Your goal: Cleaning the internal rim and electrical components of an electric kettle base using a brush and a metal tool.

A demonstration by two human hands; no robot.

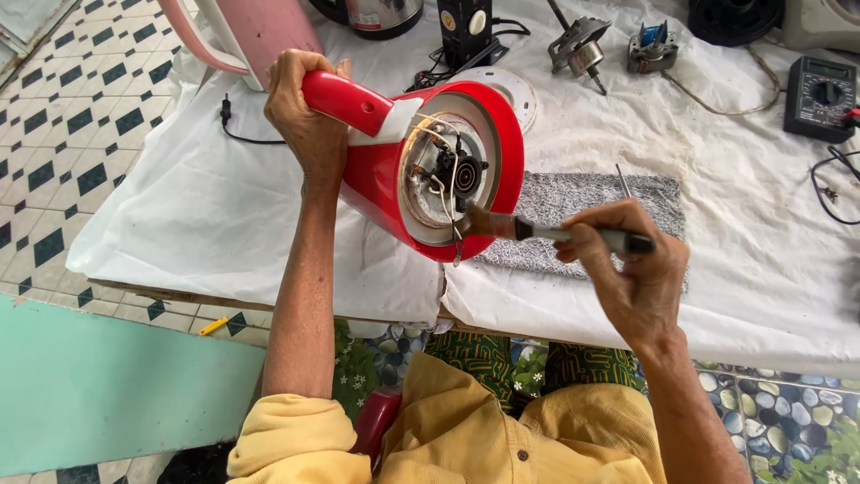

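Head view: left hand (300,112) was wrapped tight round the handle of a red electric kettle (385,179), tipped with its open base facing the camera, held above the near table edge. Right hand (627,264) pinched a small brush (537,230), bristles inside the base among wires; terminals hard to make out. A pink kettle (255,31), far left, was cut off. The grey mat (582,193) lay partly hidden, a multimeter (820,94) far right.
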